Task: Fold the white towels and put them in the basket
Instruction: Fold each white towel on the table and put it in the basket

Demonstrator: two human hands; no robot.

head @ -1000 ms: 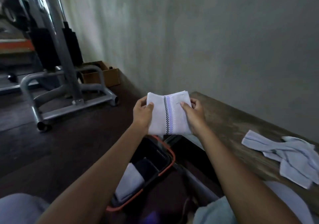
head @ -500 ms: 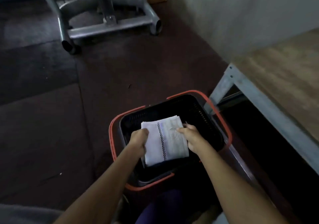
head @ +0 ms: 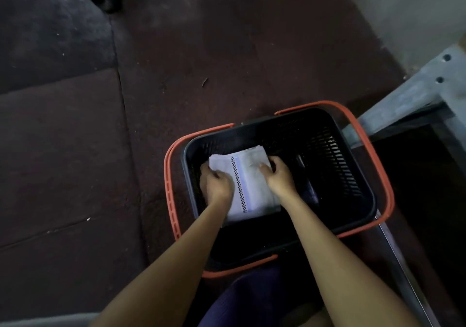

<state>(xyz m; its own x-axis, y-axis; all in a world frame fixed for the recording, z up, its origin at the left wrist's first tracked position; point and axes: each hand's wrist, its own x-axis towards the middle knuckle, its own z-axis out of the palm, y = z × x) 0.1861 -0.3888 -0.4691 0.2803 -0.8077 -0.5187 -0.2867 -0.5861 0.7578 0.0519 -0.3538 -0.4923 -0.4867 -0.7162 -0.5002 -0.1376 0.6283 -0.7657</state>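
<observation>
Here, left hand (head: 218, 184) and right hand (head: 278, 175) each pinching folded white towel (head: 249, 190), inside black basket (head: 290, 134).

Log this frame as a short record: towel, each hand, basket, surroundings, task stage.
towel: folded white towel with a checked stripe, down inside the basket, toward its left side
left hand: left hand grips the towel's left edge
right hand: right hand grips the right edge, thumb on top
basket: black basket, mesh walls, orange handles, standing on the dark floor
nearby: grey metal table frame at right
stage: towel in basket, not yet released
</observation>
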